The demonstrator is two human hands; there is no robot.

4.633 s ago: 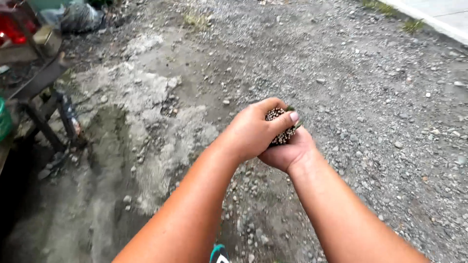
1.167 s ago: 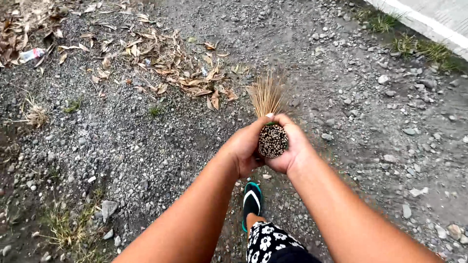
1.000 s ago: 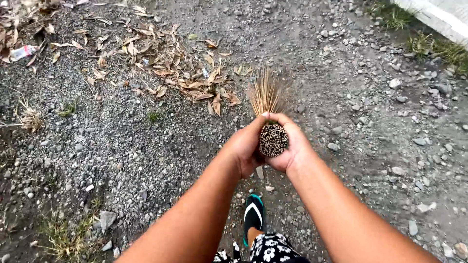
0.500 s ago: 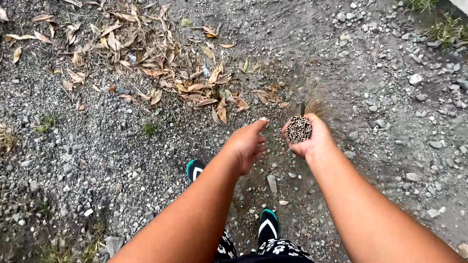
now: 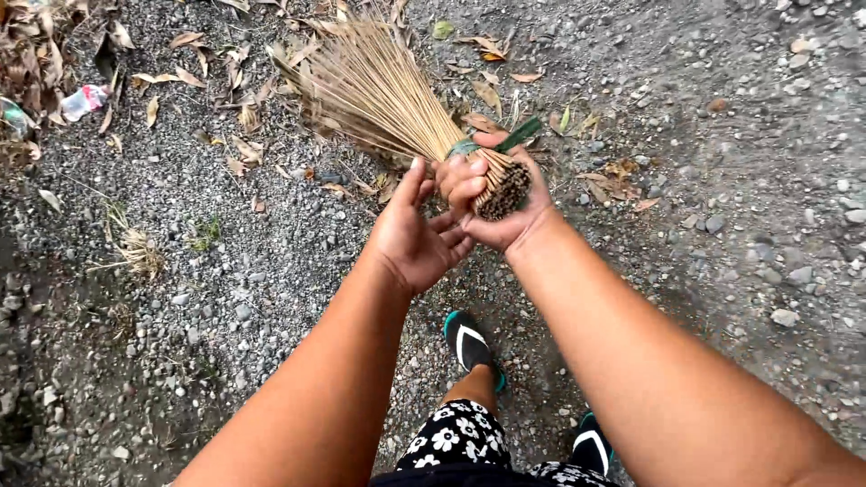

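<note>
My right hand (image 5: 492,203) grips the bound end of a stick broom (image 5: 388,95), a bundle of thin tan sticks tied with a green band. The broom slants up and to the left, and its spread tips lie over dry leaves (image 5: 234,99) on the gravel. My left hand (image 5: 417,234) is open, palm turned toward the right hand, fingers apart, just left of the broom's butt end and holding nothing. Below the hands, my foot in a black and teal sandal (image 5: 471,347) stands on the gravel.
Grey gravel and small stones cover the ground. Dry leaves lie scattered at the top, thicker at the top left, with a crushed plastic bottle (image 5: 83,99) among them. Tufts of dry grass (image 5: 135,252) grow on the left. A second sandal (image 5: 595,446) shows at the bottom.
The left hand let go of the broom about half a second ago and stays open. The right hand swung the broom from pointing down to slanting up-left over the leaves.
</note>
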